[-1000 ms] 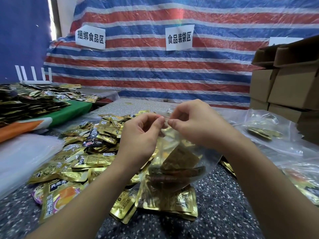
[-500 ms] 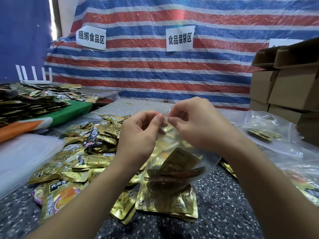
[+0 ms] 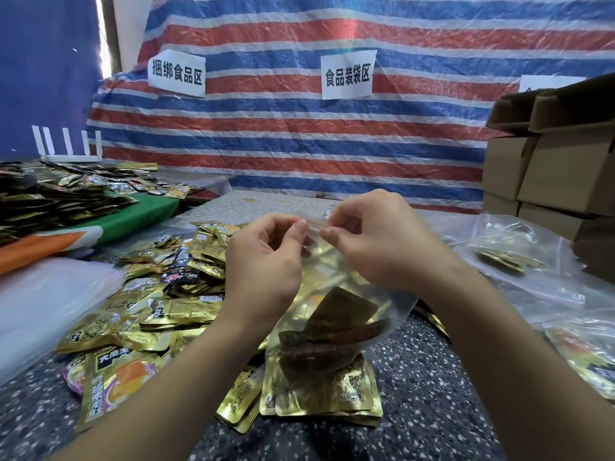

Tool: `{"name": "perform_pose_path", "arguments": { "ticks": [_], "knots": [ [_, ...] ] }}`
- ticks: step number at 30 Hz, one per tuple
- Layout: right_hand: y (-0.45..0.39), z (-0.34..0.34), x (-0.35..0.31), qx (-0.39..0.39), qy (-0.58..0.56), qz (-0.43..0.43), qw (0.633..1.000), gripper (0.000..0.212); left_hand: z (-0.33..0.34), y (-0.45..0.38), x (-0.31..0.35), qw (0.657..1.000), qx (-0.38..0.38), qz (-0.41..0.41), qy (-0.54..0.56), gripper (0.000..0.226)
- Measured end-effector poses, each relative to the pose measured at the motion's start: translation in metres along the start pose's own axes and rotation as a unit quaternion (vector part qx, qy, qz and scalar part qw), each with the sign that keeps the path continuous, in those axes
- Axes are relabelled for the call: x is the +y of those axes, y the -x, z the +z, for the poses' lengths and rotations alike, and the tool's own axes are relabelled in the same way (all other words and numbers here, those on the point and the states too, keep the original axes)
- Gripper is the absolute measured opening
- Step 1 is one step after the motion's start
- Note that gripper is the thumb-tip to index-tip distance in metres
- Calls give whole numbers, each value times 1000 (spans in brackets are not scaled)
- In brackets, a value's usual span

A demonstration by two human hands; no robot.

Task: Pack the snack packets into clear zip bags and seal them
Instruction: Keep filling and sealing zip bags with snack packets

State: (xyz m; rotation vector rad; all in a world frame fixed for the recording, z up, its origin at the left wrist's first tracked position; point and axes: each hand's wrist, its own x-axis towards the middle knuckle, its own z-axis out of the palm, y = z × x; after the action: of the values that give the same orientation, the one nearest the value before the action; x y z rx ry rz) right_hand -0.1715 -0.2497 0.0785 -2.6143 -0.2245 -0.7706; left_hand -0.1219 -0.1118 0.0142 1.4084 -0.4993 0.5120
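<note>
A clear zip bag [image 3: 346,314] with several gold and brown snack packets inside hangs above the table between my hands. My left hand [image 3: 266,264] pinches the bag's top strip, where a red zip line shows, and my right hand [image 3: 376,241] pinches the same strip just to its right. A heap of loose gold snack packets [image 3: 159,294] lies on the speckled table [image 3: 432,410] to the left and under the bag.
Filled clear bags [image 3: 512,261] lie at the right, with stacked cardboard boxes [image 3: 559,168] behind them. A pile of empty clear bags [image 3: 40,304] sits at the left edge. Another heap of packets [image 3: 50,197] covers a green-clothed table far left. A striped tarp with paper signs hangs behind.
Both hands have lifted the bag's top edge slightly, and the fingertips have drawn a little apart along the zip strip, baring the red line.
</note>
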Motion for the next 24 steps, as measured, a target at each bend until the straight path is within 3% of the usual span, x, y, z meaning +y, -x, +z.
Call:
{"name": "perform_pose_path", "arguments": {
  "ticks": [16, 24],
  "knots": [
    [12, -16, 28, -18, 40, 42, 998, 19, -8, -8, -3, 999, 52, -4, -6, 19],
    [30, -16, 46, -4, 51, 29, 998, 25, -9, -5, -2, 999, 43, 6, -18, 18]
  ]
}}
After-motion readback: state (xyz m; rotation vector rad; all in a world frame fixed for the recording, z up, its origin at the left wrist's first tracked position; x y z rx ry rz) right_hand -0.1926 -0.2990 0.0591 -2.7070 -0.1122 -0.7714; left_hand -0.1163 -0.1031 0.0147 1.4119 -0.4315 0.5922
